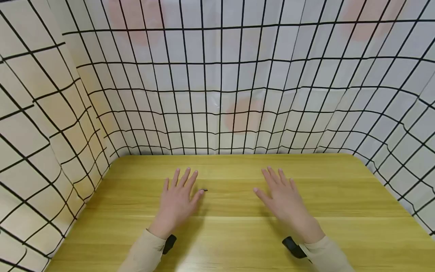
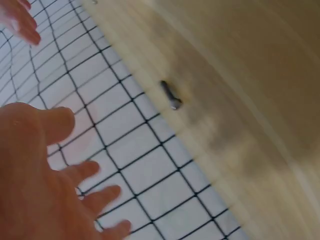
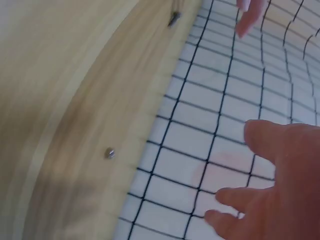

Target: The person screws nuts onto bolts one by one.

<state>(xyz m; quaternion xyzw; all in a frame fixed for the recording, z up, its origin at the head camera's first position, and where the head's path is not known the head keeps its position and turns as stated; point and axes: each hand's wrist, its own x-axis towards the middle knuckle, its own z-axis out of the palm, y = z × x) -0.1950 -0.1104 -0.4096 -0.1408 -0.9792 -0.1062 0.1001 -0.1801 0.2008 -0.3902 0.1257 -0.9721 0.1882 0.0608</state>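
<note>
My left hand (image 1: 176,202) hovers palm down over the wooden table, its fingers spread and holding nothing. Just beyond its thumb tip lies a small dark bolt (image 1: 205,189), mostly hidden by the thumb in the head view. The left wrist view shows this bolt (image 2: 171,95) lying on its side, with a thicker, shiny head at one end. My right hand (image 1: 287,200) is likewise raised above the table with fingers extended and nothing in them. A small shiny metal piece, seemingly a nut (image 3: 110,153), lies on the wood in the right wrist view; my right hand hides it in the head view.
The yellowish wooden table (image 1: 231,241) spreads beneath both hands. White sheeting with a black grid (image 1: 210,102) rises behind its far edge and along both sides. Dark wrist devices (image 1: 293,247) sit at both sleeve cuffs.
</note>
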